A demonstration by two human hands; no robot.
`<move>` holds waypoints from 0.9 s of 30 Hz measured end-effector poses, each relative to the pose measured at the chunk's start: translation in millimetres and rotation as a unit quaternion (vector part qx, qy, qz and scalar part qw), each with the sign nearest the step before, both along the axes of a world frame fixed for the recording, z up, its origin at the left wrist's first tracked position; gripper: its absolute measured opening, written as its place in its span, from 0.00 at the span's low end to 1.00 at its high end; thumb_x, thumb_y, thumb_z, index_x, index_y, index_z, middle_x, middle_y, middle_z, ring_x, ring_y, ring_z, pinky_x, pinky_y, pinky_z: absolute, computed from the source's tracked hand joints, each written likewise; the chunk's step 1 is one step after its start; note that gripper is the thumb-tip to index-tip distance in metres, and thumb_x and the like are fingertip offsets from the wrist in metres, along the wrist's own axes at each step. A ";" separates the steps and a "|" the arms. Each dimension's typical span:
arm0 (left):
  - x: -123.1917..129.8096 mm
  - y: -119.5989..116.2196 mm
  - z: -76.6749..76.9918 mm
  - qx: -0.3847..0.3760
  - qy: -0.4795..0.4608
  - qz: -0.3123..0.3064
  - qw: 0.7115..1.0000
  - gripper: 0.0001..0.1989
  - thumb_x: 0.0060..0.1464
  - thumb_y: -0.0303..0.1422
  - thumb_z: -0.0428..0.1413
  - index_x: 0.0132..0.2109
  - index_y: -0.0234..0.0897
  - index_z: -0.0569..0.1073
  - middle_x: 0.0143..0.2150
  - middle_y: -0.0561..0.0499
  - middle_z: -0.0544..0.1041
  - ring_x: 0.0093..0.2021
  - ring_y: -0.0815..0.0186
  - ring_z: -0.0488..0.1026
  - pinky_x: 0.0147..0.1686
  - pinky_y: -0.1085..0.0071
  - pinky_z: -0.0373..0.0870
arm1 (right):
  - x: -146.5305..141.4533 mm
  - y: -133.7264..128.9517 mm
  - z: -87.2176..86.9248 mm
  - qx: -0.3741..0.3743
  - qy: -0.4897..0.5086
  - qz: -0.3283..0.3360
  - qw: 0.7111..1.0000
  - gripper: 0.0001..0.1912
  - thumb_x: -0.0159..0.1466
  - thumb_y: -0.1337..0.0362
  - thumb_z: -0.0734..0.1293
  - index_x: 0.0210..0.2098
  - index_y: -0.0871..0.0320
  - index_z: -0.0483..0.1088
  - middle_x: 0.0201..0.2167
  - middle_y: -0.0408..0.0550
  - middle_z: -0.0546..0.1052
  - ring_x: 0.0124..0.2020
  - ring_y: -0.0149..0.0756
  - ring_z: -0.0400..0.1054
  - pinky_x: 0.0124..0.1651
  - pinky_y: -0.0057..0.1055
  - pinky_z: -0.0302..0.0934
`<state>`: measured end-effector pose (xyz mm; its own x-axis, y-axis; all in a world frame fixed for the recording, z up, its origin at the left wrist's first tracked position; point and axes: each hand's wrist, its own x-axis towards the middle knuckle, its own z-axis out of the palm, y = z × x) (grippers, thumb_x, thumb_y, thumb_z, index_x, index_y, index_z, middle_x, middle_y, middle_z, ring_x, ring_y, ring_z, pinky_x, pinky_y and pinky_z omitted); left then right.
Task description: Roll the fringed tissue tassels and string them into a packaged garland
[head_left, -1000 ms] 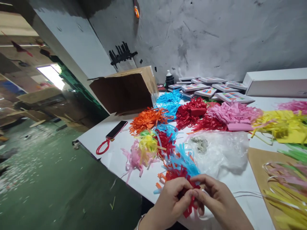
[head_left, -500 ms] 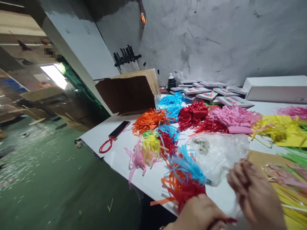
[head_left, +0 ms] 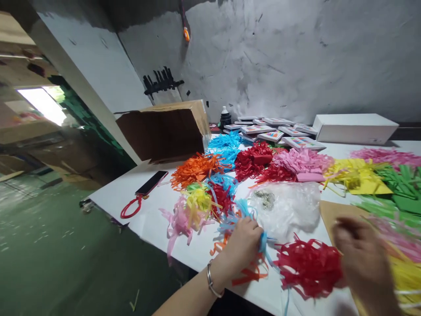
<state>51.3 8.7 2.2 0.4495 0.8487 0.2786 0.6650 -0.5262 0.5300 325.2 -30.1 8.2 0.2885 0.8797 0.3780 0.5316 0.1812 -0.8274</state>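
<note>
My left hand (head_left: 245, 239), with a bangle on its wrist, is closed on a light blue paper tassel (head_left: 263, 241) near the table's front edge. Loose orange paper strips (head_left: 250, 274) lie under and beside that hand. To the right, a red paper tassel (head_left: 309, 267) spreads its strips over the white table (head_left: 184, 259). Its right end runs to my right hand (head_left: 365, 259), which is blurred, with fingers curled. The grip point there is hidden behind the hand. Beyond my hands lies a clear plastic bag (head_left: 292, 210) with a small bundle of greyish string (head_left: 264, 199) in it.
Fringed paper lies in orange (head_left: 197, 169), pink (head_left: 302, 162), yellow (head_left: 357, 175) and green (head_left: 403, 184) heaps. Behind are an open carton (head_left: 167, 136), several flat boxes (head_left: 272, 134) and a long white box (head_left: 355, 129). A phone (head_left: 151, 183) with a red strap rests at left.
My left hand has let go of the red tassel and moved forward onto the blue one. The red tassel now lies farther right, beside my right hand. The view has shifted right.
</note>
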 end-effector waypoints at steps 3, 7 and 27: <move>-7.9 -2.0 8.2 0.010 -0.037 0.029 0.999 0.12 0.57 0.19 0.52 0.43 0.35 0.77 0.40 0.44 0.78 0.44 0.56 0.73 0.46 0.59 0.71 | -39.5 8.3 -7.0 -0.036 -0.039 0.160 0.986 0.13 0.71 0.53 0.59 0.47 0.54 0.67 0.37 0.49 0.79 0.37 0.40 0.76 0.38 0.33 0.69; -19.2 -21.9 27.0 -0.005 -0.159 0.045 0.986 0.09 0.59 0.23 0.53 0.42 0.37 0.76 0.40 0.46 0.78 0.43 0.59 0.75 0.44 0.64 0.71 | -79.2 2.0 -1.4 -0.099 0.113 0.307 0.940 0.18 0.73 0.52 0.56 0.57 0.55 0.60 0.33 0.44 0.78 0.23 0.31 0.69 0.28 0.28 0.63; 9.9 -53.9 22.1 -0.266 -0.403 0.101 0.870 0.15 0.60 0.45 0.60 0.42 0.37 0.73 0.35 0.47 0.79 0.34 0.63 0.76 0.35 0.70 0.71 | -81.9 -13.2 2.5 -0.066 0.161 0.287 0.942 0.17 0.73 0.54 0.59 0.49 0.55 0.75 0.29 0.44 0.76 0.24 0.31 0.67 0.29 0.25 0.62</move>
